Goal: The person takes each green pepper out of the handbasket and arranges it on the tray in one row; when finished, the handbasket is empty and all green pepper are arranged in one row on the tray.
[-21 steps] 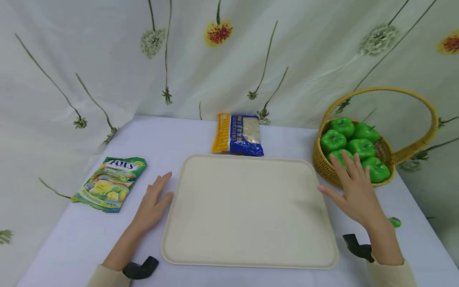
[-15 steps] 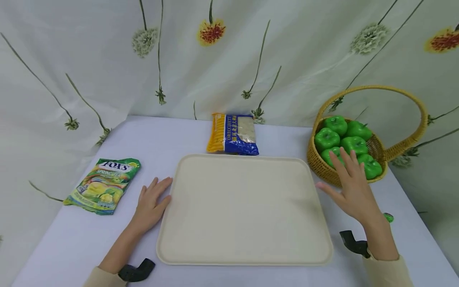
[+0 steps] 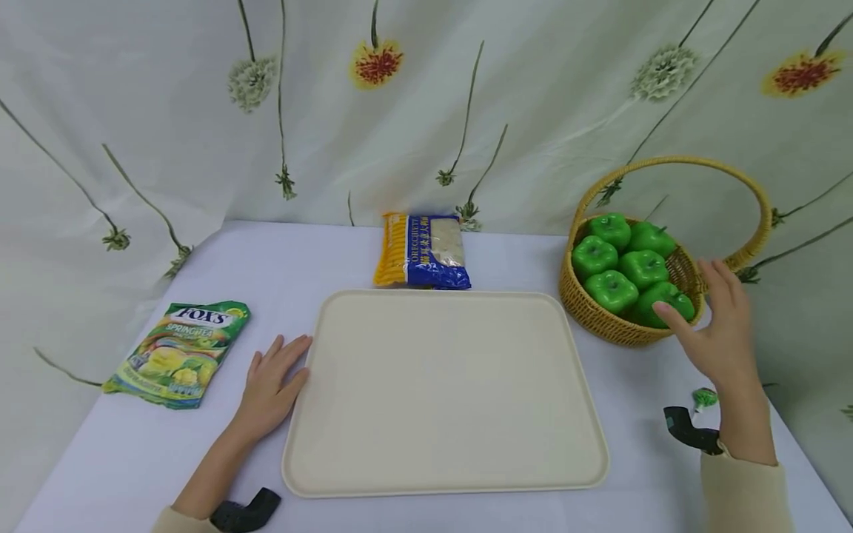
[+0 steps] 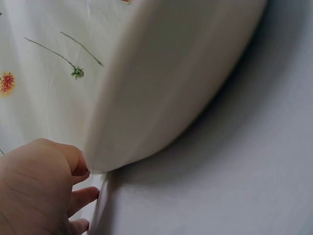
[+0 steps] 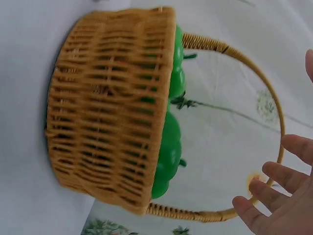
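Observation:
My left hand (image 3: 273,385) lies at the left rim of the cream tray (image 3: 440,392), fingers extended and fingertips right at the edge. In the left wrist view, the left thumb and fingers meet the tray's side, which looms large. My right hand (image 3: 720,333) is beside the wicker basket (image 3: 623,333), near the right foot of its arched handle (image 3: 673,159), fingers spread and holding nothing. Several green bell peppers (image 3: 611,291) fill the basket. In the right wrist view, the right fingers overlap the basket handle (image 5: 274,88).
A green FOX'S candy bag (image 3: 183,355) lies left of the left hand. Behind the tray sits a yellow and blue bag of orecchiette pasta (image 3: 423,252). A small green broccoli-like piece (image 3: 704,398) lies by the right wrist. A flower-print cloth (image 3: 373,148) hangs behind.
My right hand has moved right, from over the peppers at the basket's front to beside its handle. The left hand has stayed at the tray's edge. The whole view has shifted slightly.

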A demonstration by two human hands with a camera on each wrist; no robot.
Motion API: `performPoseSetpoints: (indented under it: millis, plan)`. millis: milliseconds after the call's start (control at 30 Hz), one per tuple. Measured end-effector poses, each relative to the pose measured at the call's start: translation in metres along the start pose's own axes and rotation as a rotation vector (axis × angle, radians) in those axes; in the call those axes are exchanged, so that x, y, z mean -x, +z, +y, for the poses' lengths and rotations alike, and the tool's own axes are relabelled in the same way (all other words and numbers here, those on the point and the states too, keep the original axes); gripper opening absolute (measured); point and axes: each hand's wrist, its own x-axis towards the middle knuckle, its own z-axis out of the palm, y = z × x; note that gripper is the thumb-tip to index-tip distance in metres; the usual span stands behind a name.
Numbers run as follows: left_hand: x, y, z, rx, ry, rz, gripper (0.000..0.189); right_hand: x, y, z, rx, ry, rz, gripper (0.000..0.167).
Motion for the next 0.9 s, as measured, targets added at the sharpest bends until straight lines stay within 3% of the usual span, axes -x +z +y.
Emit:
performPoseSetpoints:
  millis: [233, 600, 733, 900]
  plan:
    - [0.002, 0.000, 0.001, 0.005, -0.001, 0.004, 0.044, -0.009, -0.009, 0.021, -0.043, 0.176, -0.033, 0.078]
    - [0.001, 0.000, 0.000, -0.005, 0.014, 0.018, 0.044, -0.014, -0.005, 0.043, -0.129, 0.441, -0.204, 0.089]
    - [0.001, 0.000, 0.001, -0.003, 0.015, 0.024, 0.043, -0.013, -0.002, 0.051, -0.207, 0.490, -0.253, 0.092]
    - [0.001, 0.000, 0.003, -0.007, 0.016, 0.027, 0.044, -0.013, 0.003, 0.055, -0.207, 0.501, -0.269, 0.094]
